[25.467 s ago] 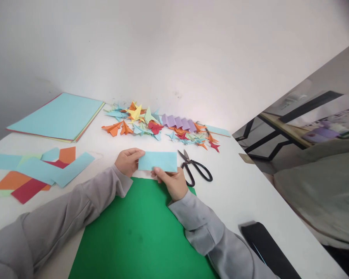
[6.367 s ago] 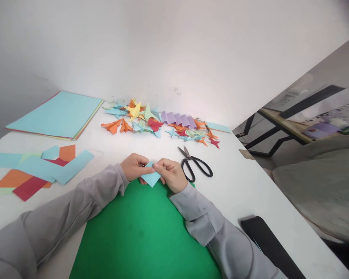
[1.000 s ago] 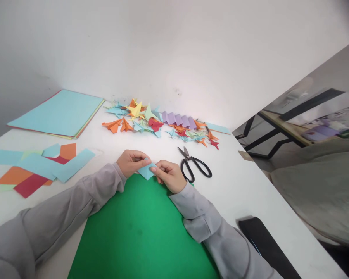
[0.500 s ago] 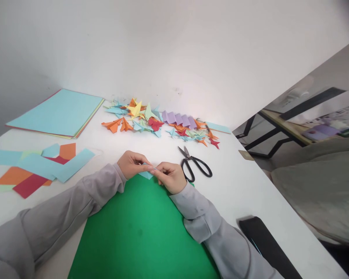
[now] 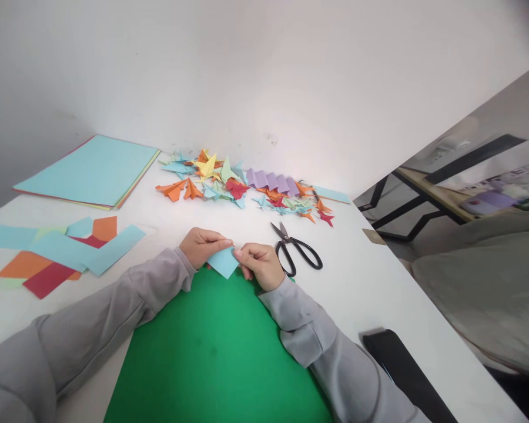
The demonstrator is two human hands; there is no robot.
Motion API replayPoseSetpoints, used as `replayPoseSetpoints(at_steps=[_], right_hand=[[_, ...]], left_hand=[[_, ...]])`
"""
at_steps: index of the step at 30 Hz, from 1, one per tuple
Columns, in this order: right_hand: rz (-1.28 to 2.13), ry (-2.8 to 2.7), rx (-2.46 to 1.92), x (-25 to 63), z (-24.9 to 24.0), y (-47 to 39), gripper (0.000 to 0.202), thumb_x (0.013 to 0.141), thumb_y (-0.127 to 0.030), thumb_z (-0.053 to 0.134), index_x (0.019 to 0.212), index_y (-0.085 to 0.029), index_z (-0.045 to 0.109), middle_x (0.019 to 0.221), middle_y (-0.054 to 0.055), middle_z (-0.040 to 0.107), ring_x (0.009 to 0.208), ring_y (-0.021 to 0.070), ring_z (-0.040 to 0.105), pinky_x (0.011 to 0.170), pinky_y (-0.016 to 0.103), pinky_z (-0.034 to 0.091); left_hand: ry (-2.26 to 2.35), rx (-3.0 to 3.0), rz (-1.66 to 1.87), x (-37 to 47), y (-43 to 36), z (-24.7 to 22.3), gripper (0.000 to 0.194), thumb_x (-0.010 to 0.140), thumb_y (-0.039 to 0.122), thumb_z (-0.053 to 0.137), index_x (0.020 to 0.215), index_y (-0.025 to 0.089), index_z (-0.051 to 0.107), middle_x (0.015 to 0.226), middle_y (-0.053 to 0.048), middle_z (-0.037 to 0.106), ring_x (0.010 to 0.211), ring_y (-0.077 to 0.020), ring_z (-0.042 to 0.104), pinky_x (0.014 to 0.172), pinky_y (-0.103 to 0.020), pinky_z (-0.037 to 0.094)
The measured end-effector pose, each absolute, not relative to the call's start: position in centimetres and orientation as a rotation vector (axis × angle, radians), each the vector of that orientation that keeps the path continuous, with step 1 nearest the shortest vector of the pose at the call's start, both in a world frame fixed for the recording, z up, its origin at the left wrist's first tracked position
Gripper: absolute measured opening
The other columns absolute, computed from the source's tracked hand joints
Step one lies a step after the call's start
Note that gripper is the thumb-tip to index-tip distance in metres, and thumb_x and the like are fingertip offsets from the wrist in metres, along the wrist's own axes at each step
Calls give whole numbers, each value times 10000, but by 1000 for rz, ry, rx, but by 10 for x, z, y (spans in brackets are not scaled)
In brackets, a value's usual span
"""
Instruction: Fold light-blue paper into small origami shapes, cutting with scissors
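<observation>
Between my two hands is a small piece of light blue paper [image 5: 224, 262], one corner pointing down toward me. My left hand [image 5: 201, 247] pinches its upper left edge, thumb on top. At the upper right edge, the thumb and fingers of my right hand [image 5: 261, 264] grip the same paper. Both hands are just over the far end of a green sheet [image 5: 216, 346] on the white table. Black-handled scissors [image 5: 293, 245] lie with blades partly apart, close to my right hand. The fingers beneath the paper are mostly hidden.
Folded paper figures [image 5: 207, 167] in several colours lie along the wall, with a purple pleated strip [image 5: 271, 181] among them. Stacked coloured sheets [image 5: 92, 170] and loose paper pieces [image 5: 70, 249] are on the left. A black object [image 5: 405, 370] sits near the right edge.
The blue paper now shows a larger flat face toward me; before, mostly a small corner showed beneath the fingers. My hands have parted slightly at the fingertips, both still holding it.
</observation>
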State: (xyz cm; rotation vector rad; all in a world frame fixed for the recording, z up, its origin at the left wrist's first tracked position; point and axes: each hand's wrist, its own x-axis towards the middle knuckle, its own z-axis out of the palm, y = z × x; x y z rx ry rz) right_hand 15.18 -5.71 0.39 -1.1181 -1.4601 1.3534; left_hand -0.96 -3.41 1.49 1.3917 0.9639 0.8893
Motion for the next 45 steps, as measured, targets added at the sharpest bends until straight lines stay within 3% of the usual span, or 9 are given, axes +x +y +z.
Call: replayPoseSetpoints(at_steps=[5, 11, 14, 19, 23, 26, 31, 45], right_hand=[[1372, -1426, -1135, 152, 4, -57, 395, 668, -448, 618, 436, -169, 462, 275, -72, 384, 273, 36, 257, 335, 206, 166], [1361, -1422, -1146, 150, 5, -57, 409, 656, -458, 622, 420, -172, 449, 270, -76, 363, 274, 36, 246, 343, 213, 158], [1358, -1419, -1154, 149, 6, -57, 400, 651, -463, 625, 426, -174, 462, 273, -71, 378, 275, 42, 262, 338, 212, 174], [1273, -1317, -1153, 152, 3, -55, 407, 674, -447, 615, 413, -177, 459, 275, -60, 399, 277, 49, 280, 331, 208, 196], [1264, -1262, -1107, 155, -2, -52, 407, 700, -420, 606, 415, -169, 460, 274, -56, 412, 269, 46, 300, 322, 198, 205], [1327, -1234, -1085, 156, -3, -50, 363, 726, -457, 563, 516, -162, 536, 312, -47, 471, 273, 54, 353, 317, 188, 234], [1396, -1332, -1067, 157, -3, -50, 267, 687, -398, 627, 601, -154, 563, 346, -57, 505, 283, 42, 374, 318, 166, 248], [1322, -1274, -1062, 154, -3, -50, 248, 690, -347, 639, 572, -154, 538, 373, -49, 541, 297, 38, 409, 316, 141, 283]], left_hand=[[1051, 1458, 905, -8, -38, 11, 266, 688, 343, 586, 750, 106, 691, 436, -3, 584, 302, -80, 453, 287, -188, 321], [1016, 1551, 1023, -6, -33, 9, 203, 657, 301, 615, 723, 133, 709, 689, -45, 698, 609, -138, 596, 542, -228, 469], [1049, 1513, 1024, -6, -32, 10, 247, 655, 311, 619, 797, 128, 703, 644, -32, 681, 540, -112, 565, 481, -207, 439], [1019, 1393, 997, -8, -32, 8, 349, 679, 315, 607, 960, 111, 639, 414, 70, 471, 284, -45, 394, 296, -179, 294], [949, 1352, 1038, -8, -31, 7, 343, 655, 303, 629, 924, 89, 626, 441, 74, 458, 264, -50, 413, 274, -182, 287], [955, 1313, 1036, -8, -30, 9, 296, 631, 285, 648, 847, 82, 651, 362, 79, 429, 239, -32, 336, 265, -177, 215], [960, 1229, 1022, -8, -28, 11, 207, 585, 245, 678, 727, 94, 669, 314, 70, 437, 258, -23, 308, 284, -172, 195], [1055, 1093, 1102, -9, -25, 10, 373, 535, 327, 721, 809, 86, 641, 288, 108, 352, 226, -15, 264, 260, -161, 161]])
